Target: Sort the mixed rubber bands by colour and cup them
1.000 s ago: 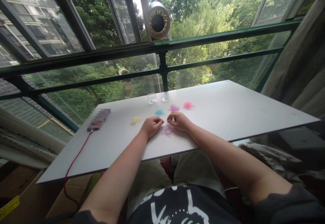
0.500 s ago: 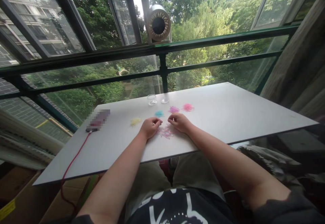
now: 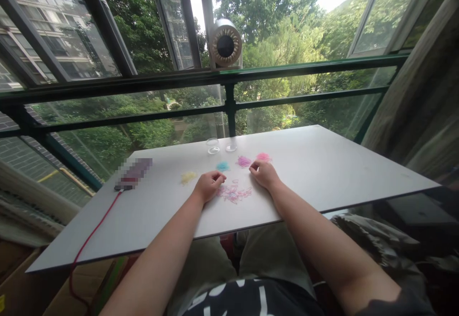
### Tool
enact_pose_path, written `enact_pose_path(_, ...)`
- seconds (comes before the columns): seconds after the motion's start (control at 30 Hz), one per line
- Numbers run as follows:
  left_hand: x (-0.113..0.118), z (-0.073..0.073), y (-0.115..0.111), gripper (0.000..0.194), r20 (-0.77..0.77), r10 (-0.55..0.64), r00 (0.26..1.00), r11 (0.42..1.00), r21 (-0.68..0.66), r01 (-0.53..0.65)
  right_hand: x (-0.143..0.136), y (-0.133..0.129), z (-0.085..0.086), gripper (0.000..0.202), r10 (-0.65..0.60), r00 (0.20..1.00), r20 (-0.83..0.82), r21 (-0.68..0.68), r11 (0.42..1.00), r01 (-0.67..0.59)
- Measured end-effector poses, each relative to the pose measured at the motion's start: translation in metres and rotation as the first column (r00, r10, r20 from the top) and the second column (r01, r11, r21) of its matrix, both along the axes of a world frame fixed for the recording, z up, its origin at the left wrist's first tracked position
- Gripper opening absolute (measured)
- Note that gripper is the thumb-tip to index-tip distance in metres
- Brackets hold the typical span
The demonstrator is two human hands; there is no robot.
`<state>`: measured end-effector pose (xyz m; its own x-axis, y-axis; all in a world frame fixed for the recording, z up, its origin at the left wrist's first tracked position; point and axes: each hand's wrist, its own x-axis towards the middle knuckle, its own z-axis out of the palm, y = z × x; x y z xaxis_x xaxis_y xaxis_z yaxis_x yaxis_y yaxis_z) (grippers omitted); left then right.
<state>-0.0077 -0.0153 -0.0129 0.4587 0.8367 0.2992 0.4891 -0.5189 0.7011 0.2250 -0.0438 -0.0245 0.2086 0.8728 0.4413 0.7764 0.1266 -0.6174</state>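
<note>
Small thin loops that look like rubber bands lie sorted by colour on the white table (image 3: 308, 172): a yellow pile (image 3: 188, 178), a blue pile (image 3: 223, 166), a purple pile (image 3: 244, 161) and a pink pile (image 3: 264, 157). A looser mixed pile (image 3: 234, 193) of pinkish bands spreads nearer to me. Beside its left edge rests my left hand (image 3: 210, 186), fingers pinched together; what they hold is too small to make out. My right hand (image 3: 265, 174) is closed too, just in front of the purple and pink piles, its fingertips partly hidden.
Two clear round containers or lids, one on the left (image 3: 213, 149) and one on the right (image 3: 231, 147), stand near the far edge. A blurred phone-like device (image 3: 136, 172) with a red cable (image 3: 96, 225) lies at left. A green railing (image 3: 158, 115) runs behind the table.
My right hand has moved right, away from my left hand and closer to the pink pile. More of the mixed pile shows between my hands. The view has tilted up slightly.
</note>
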Motion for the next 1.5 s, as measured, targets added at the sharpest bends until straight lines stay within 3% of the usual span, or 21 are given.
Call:
enact_pose_path(0.33,-0.001,0.000,0.001,0.029,0.000,-0.011,1.000,1.000,-0.001,0.011,0.055,0.001,-0.002,0.014,-0.300,0.953,-0.029,0.000,0.954,0.300)
enact_pose_path(0.57,-0.001,0.000,0.001,0.029,0.011,-0.017,1.000,1.000,0.008,0.017,0.064,0.004,-0.003,0.013,-0.341,0.933,-0.115,-0.004,0.939,0.343)
enact_pose_path(0.73,0.001,0.000,-0.001,0.028,-0.011,0.012,1.000,1.000,0.022,-0.012,0.068,-0.005,0.003,0.028,-0.344,0.917,-0.204,0.019,0.935,0.355)
enact_pose_path(0.87,0.001,0.000,0.000,0.027,-0.036,0.121,0.992,0.990,0.075,-0.118,0.057,-0.017,0.002,0.026,-0.232,0.955,-0.185,-0.002,0.972,0.236)
enact_pose_path(0.97,-0.003,0.000,0.001,0.024,-0.056,0.232,0.971,0.969,0.097,-0.226,0.038,-0.026,-0.001,0.017,0.014,0.999,-0.047,-0.031,0.999,-0.016)
enact_pose_path(1.07,-0.010,0.000,0.002,0.021,-0.097,0.212,0.972,0.976,0.066,-0.206,0.019,-0.030,-0.001,0.014,0.218,0.964,0.152,-0.022,0.976,-0.217)
enact_pose_path(1.13,-0.016,0.000,0.004,0.022,-0.110,0.118,0.987,0.993,0.016,-0.117,0.009,-0.029,0.001,0.013,0.262,0.944,0.199,-0.012,0.964,-0.265)
enact_pose_path(1.23,-0.023,-0.002,0.008,0.028,-0.091,0.001,0.996,0.999,-0.042,-0.005,-0.001,-0.022,0.007,0.015,0.306,0.942,0.137,-0.080,0.951,-0.298)
enact_pose_path(1.37,-0.025,-0.004,0.010,0.029,-0.085,-0.021,0.996,0.998,-0.058,0.016,-0.012,-0.008,0.014,0.025,0.353,0.935,0.036,-0.213,0.917,-0.338)
enact_pose_path(1.5,-0.024,-0.005,0.010,0.029,-0.059,0.008,0.998,0.998,-0.069,-0.012,-0.022,-0.001,0.015,0.015,0.400,0.911,0.096,-0.202,0.904,-0.376)
